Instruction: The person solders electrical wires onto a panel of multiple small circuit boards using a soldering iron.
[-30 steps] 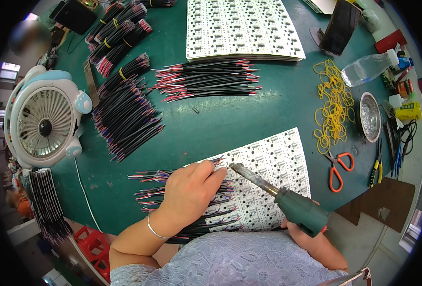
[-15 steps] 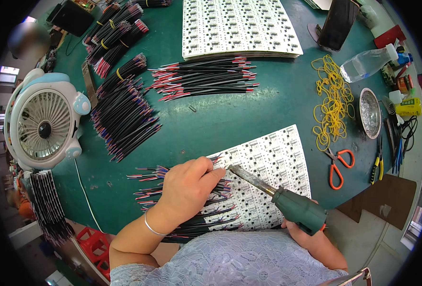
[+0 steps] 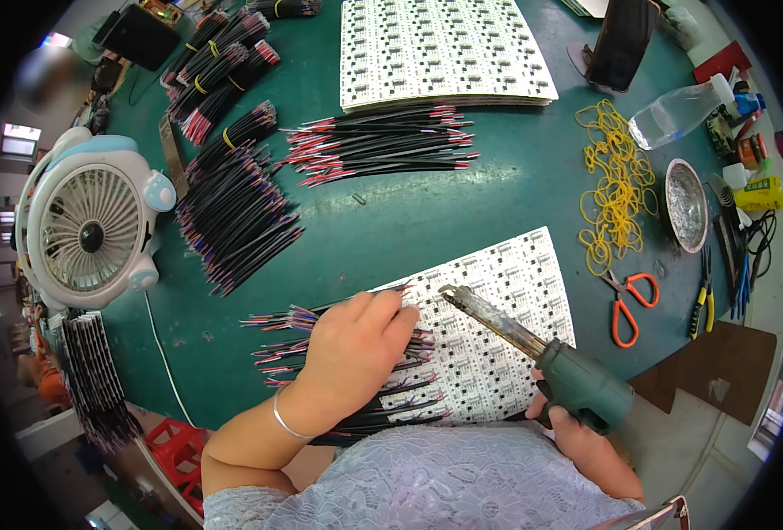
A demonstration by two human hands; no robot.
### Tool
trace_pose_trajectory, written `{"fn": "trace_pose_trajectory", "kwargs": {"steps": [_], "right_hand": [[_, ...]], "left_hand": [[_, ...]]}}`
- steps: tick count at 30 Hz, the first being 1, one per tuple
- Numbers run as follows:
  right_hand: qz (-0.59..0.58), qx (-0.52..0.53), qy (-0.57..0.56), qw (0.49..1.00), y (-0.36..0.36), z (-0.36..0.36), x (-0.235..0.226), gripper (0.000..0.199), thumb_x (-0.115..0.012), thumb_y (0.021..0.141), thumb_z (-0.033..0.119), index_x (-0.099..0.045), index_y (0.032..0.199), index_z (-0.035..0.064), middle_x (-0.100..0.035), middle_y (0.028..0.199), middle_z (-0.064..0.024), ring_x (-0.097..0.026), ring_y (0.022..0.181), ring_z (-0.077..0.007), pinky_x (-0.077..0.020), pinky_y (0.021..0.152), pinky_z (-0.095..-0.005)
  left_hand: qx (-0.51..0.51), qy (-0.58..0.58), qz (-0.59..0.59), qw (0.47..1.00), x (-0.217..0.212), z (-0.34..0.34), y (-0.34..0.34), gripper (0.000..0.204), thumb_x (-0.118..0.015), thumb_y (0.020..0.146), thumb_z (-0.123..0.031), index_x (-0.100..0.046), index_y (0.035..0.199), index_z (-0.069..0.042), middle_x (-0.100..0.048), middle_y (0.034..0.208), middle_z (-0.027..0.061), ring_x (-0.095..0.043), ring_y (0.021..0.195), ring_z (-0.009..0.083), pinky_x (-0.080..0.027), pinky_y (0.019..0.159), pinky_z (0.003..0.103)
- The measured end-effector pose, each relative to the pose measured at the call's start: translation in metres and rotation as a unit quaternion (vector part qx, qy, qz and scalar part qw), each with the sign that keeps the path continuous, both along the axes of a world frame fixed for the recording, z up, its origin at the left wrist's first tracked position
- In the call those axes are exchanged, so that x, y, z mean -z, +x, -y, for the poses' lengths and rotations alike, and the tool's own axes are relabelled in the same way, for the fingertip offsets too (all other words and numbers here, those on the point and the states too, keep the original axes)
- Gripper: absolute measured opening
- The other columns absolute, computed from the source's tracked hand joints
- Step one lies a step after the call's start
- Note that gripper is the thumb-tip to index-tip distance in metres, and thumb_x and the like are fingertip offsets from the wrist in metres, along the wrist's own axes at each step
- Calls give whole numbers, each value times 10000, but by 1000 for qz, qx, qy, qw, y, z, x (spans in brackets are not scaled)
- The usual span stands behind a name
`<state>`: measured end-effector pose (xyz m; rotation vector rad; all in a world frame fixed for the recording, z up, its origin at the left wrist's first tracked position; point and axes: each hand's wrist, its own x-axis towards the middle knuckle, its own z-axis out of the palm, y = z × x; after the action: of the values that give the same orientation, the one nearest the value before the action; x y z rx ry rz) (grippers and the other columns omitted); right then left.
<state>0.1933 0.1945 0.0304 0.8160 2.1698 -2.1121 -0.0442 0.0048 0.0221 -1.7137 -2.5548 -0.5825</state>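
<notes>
A white circuit board panel (image 3: 515, 305) lies tilted on the table in front of me, covered with rows of small dark parts. Several black cables (image 3: 277, 349) with red, white and blue ends lie across its left edge. My left hand (image 3: 356, 349) rests over these cables, fingers bent together at the board's upper left; what they pinch is hidden underneath. In my right hand (image 3: 571, 435) is a green soldering gun (image 3: 586, 389), gripped by its handle. Its long metal tip points up and left, over the board and a little apart from my left fingertips.
Ahead lies a stack of board panels (image 3: 444, 53) with loose cables (image 3: 383, 146) before it. Cable bundles (image 3: 237, 216) and a fan (image 3: 91, 230) stand left. Rubber bands (image 3: 617, 190), scissors (image 3: 626, 309), a metal bowl (image 3: 686, 205) and a plastic bottle (image 3: 679, 115) lie right.
The soldering gun has moved right, its tip drawing away from my left fingers. My left hand has shifted slightly, its thumb tucked closer to the fingers.
</notes>
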Motion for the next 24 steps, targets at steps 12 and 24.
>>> {"fn": "trace_pose_trajectory", "kwargs": {"steps": [12, 24], "right_hand": [[-55, -7, 35, 998, 12, 0, 6, 276, -586, 836, 17, -598, 1107, -31, -639, 845, -91, -657, 639, -159, -538, 609, -292], [14, 32, 22, 999, 23, 8, 8, 264, -646, 811, 3, -630, 1075, -5, -660, 954, -101, -679, 699, -178, -542, 694, -304]], "left_hand": [[-9, -39, 51, 998, 0, 10, 17, 263, -604, 738, -94, -575, 999, -77, -491, 847, 58, -568, 694, 201, -448, 546, 329], [0, 32, 37, 999, 5, 10, 17, 315, -620, 719, -87, -649, 1029, -46, -545, 885, 47, -558, 718, 197, -461, 574, 319]]}}
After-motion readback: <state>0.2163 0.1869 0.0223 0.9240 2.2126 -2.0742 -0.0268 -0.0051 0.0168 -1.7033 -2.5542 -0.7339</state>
